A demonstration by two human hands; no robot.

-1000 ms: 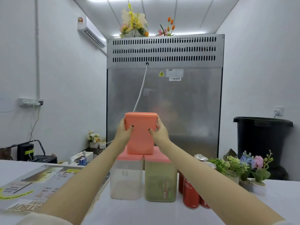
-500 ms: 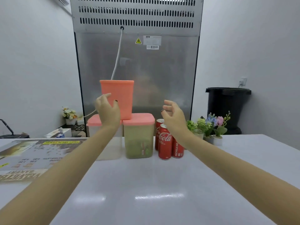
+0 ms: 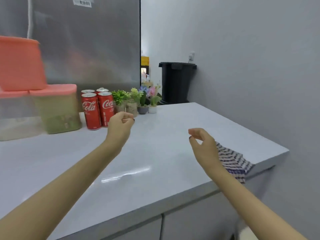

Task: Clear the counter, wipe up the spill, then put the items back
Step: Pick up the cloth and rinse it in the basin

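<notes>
1. Grey surface (image 3: 155,153), head view: steel cabinet (image 3: 86,49) behind it, black bin (image 3: 176,82) past the far corner.
2. Back edge: pink-lidded containers (image 3: 57,111), cola cans (image 3: 97,110), potted plants (image 3: 136,103).
3. Striped cloth (image 3: 230,158) lies at the right front edge.
4. Left hand (image 3: 120,126) and right hand (image 3: 202,144) hover with fingers loosely curled, holding nothing. The right one is just over the cloth.
</notes>
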